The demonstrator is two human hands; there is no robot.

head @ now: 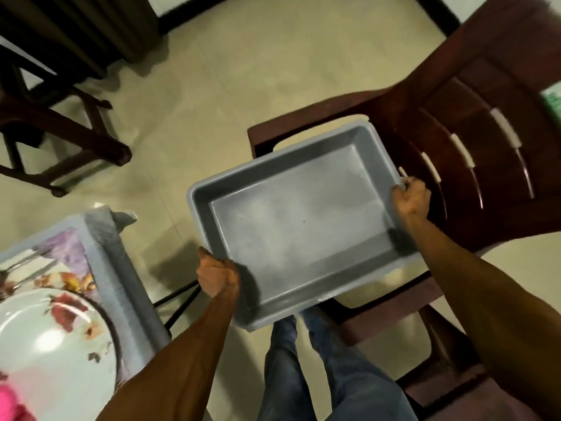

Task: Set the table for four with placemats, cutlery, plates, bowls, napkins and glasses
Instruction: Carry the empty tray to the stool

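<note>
Clearly empty: grey plastic tray (303, 226), held in the air over the seat of a dark wooden chair (473, 123), tilted a little. Left hand (217, 276) curled tight round the near-left rim; right hand (411, 199) curled round the far-right rim, so gripped at opposite corners. Probably light with nothing in it, stiff enough to hold its shape, smooth-walled and likely a bit slippery, so best taken by the rolled rim rather than the flat walls. Off to the left, corner of the table (100, 238) under a floral cloth, carrying a white flowered plate (51, 338), with cutlery (21, 268) just beyond it, blurred. Plate likely fragile; best lifted by its edge with both hands. Something pink (9, 402) at the bottom-left corner, too cropped to identify. Setting apparently well advanced on this side, judging by the emptied tray.
</note>
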